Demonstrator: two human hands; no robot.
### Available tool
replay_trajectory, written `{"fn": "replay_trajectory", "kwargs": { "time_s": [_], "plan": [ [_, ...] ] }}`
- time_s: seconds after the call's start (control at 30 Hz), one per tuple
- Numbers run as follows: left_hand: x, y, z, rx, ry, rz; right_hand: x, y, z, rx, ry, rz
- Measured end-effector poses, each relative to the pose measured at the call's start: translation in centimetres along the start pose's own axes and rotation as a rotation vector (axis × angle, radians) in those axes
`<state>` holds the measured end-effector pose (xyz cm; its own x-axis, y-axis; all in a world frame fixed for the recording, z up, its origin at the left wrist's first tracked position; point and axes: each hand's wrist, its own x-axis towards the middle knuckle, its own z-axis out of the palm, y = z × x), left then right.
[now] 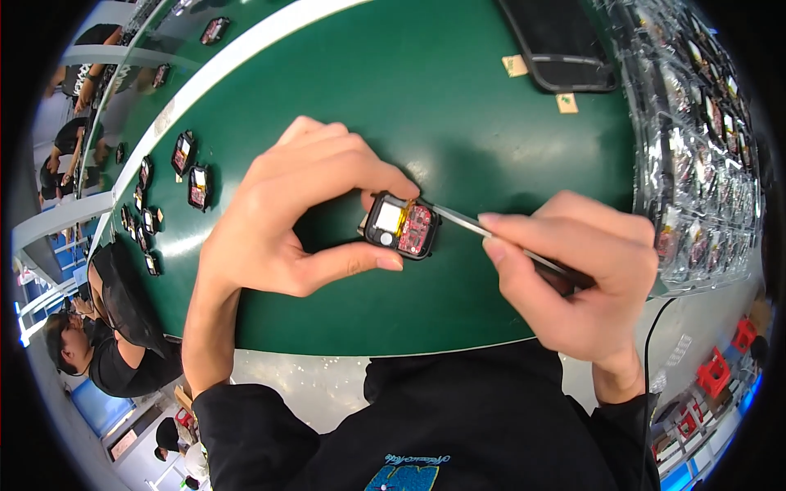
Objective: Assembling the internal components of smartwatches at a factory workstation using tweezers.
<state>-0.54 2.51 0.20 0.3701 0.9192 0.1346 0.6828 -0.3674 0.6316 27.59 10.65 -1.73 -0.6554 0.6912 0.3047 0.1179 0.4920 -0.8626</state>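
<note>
My left hand point(286, 217) pinches a small black open case point(401, 227) between thumb and fingers, over the green belt point(458, 106). Inside the case I see a red circuit board, a white square part and a thin yellow strip. My right hand point(581, 282) grips metal tweezers point(475, 224), whose tips reach the right edge of the red board. Both forearms come up from the lower edge in black sleeves.
Several similar small cases point(196, 184) lie along the belt's left side. A stack of clear plastic trays point(704, 155) with parts stands at the right. A dark flat tray point(565, 45) lies at the back. Other people sit at the left.
</note>
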Motion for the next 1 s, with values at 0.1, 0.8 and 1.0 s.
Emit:
{"fn": "replay_trajectory", "kwargs": {
  "time_s": [0.1,0.8,1.0],
  "plan": [
    [0.6,0.5,0.2,0.055,0.004,-0.050,-0.6,0.4,-0.3,0.043,-0.008,-0.059],
    [29.6,2.0,-3.9,0.129,0.028,0.245,-2.6,0.2,-0.5,0.179,0.060,-0.141],
    [29.8,-0.6,-3.8,0.040,0.045,0.190,-2.6,0.1,-0.3,0.210,0.137,-0.128]
  ]
}}
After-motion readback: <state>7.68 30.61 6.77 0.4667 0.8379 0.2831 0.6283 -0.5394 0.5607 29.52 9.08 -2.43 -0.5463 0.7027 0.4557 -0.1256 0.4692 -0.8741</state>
